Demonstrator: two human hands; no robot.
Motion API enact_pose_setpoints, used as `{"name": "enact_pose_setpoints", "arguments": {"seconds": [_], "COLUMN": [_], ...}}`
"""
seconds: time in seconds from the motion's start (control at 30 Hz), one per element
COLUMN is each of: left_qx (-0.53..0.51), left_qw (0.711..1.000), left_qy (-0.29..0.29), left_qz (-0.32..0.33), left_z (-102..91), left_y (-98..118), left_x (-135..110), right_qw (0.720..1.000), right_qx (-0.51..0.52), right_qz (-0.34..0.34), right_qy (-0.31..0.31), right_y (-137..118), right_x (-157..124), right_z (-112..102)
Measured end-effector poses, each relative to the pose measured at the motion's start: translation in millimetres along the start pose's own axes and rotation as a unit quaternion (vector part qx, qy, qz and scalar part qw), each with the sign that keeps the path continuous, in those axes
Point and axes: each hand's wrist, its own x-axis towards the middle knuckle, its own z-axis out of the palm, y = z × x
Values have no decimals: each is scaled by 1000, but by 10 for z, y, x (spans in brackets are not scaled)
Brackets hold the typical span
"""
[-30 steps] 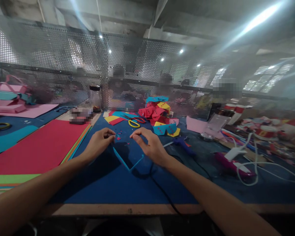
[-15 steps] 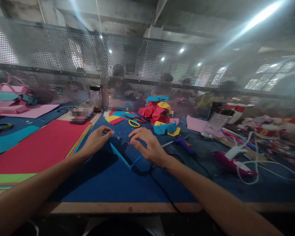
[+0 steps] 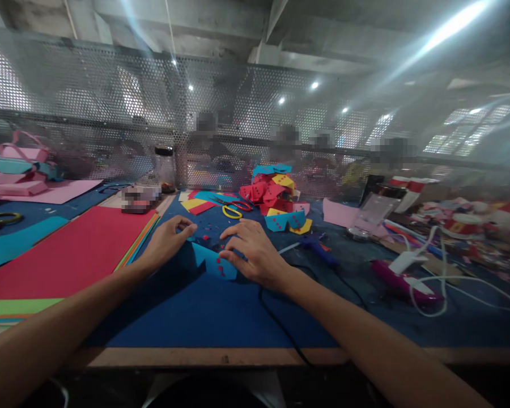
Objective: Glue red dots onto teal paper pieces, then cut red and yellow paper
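A blue paper eye-mask shape [image 3: 221, 266] with red dots stands on the blue table covering between my hands. My left hand [image 3: 166, 241] is at its left end, thumb and fingertips curled close together; whether anything small is pinched there is hidden. My right hand [image 3: 253, 252] hovers over the mask's right end, fingers bent but apart, thumb close to its top edge. Its palm hides part of the paper. Tiny red bits [image 3: 205, 237] lie just beyond the mask. Yellow-and-red handled scissors [image 3: 232, 211] rest farther back.
Red, yellow and blue dotted paper pieces [image 3: 272, 192] are piled behind my right hand. A blue glue gun [image 3: 318, 249] with a black cord lies right of it, near a purple power strip [image 3: 406, 283]. Red paper sheets [image 3: 76, 243] are stacked left. A clear jar [image 3: 165, 170] stands behind.
The blue paper mask has turned so its red-dotted face now shows toward me. My right hand has shifted slightly left; my left hand is nearly unmoved.
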Motion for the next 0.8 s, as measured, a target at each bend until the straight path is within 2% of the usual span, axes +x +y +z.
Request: {"name": "enact_pose_setpoints", "arguments": {"seconds": [0.37,0.5,0.8], "left_qx": [43,24,-71], "left_qw": [999,1000,996], "left_qy": [12,7,5], "left_qz": [-11,-11,-48], "left_z": [-57,-51,-73], "left_y": [74,64,79], "left_x": [-35,-22,11], "right_qw": [990,984,978], "right_qx": [38,65,120], "right_qz": [122,160,172], "right_qy": [52,47,4], "right_y": [178,217,267], "right_x": [2,0,-19], "right_z": [47,64,135]}}
